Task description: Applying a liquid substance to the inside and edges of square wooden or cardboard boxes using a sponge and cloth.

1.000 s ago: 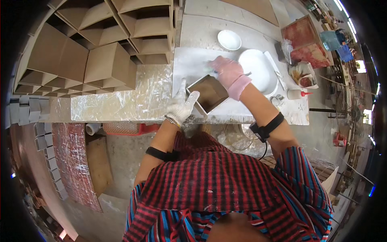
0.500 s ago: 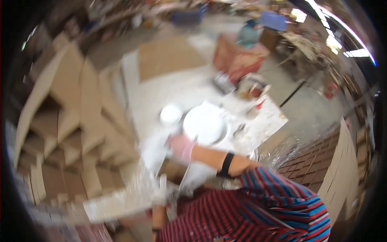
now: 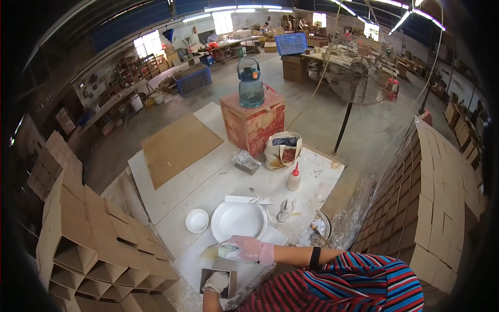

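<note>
My right hand (image 3: 248, 248), in a pinkish glove, is closed round a pale whitish-green wad (image 3: 227, 251), perhaps a cloth or sponge, just above a white sheet on the table. Below it stands a small open box (image 3: 233, 283) with brown walls. My left hand (image 3: 216, 281), in a white glove, reaches into that box, and its fingertips are hidden there. Beyond my right hand is a large round white dish (image 3: 238, 222), with a flat white strip (image 3: 248, 199) across its far rim. A small white bowl (image 3: 197, 221) stands to its left.
Stacked cardboard boxes (image 3: 99, 234) rise on the left; wrapped cardboard stacks (image 3: 400, 208) stand on the right. The white table (image 3: 182, 200) carries a brown board (image 3: 179, 145), a red-capped bottle (image 3: 293, 179) and a cloth bag (image 3: 282, 151). Behind are a red box (image 3: 249, 125) and a fan (image 3: 356, 75).
The view has turned and steadied, now showing more of the room. My left hand, earlier low near the table edge, is now inside the small box. My right hand now shows the pale wad.
</note>
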Demonstrator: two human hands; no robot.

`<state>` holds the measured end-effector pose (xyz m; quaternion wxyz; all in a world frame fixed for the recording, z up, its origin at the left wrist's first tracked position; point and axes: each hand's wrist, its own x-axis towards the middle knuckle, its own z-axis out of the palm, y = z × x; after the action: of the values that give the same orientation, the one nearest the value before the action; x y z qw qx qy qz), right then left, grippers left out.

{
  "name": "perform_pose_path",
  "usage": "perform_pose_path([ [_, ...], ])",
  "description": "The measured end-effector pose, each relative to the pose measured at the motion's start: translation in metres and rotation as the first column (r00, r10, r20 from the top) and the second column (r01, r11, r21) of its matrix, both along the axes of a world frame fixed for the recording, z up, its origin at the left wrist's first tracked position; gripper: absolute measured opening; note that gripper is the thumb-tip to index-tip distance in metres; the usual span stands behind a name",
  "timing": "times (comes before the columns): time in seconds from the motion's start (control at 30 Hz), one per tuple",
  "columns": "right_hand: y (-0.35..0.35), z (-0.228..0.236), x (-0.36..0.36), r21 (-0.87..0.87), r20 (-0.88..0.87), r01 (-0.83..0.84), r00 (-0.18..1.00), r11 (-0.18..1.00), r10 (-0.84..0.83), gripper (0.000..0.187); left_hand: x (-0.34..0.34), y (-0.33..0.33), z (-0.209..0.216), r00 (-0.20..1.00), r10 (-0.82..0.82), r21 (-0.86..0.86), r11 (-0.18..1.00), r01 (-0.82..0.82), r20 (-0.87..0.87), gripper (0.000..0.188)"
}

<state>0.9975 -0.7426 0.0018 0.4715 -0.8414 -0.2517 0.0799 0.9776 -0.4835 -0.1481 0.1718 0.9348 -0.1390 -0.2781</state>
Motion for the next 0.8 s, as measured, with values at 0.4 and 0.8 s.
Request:
perform_pose_path([
  [0.4,-0.01,-0.001,-0.019,0.103,-0.155,0.335,0.935,0.936,-0.318,0.05,-0.051,0.02,0.029,0.914,0.293,-0.441,0.885,-0.147,0.283,0.029],
  [0.8,0.051,-0.014,-0.055,0.222,-0.186,0.436,0.897,0.872,-0.401,0.049,-0.051,0.037,0.102,0.821,-0.307,-0.595,-0.574,-0.563,-0.481,0.043],
])
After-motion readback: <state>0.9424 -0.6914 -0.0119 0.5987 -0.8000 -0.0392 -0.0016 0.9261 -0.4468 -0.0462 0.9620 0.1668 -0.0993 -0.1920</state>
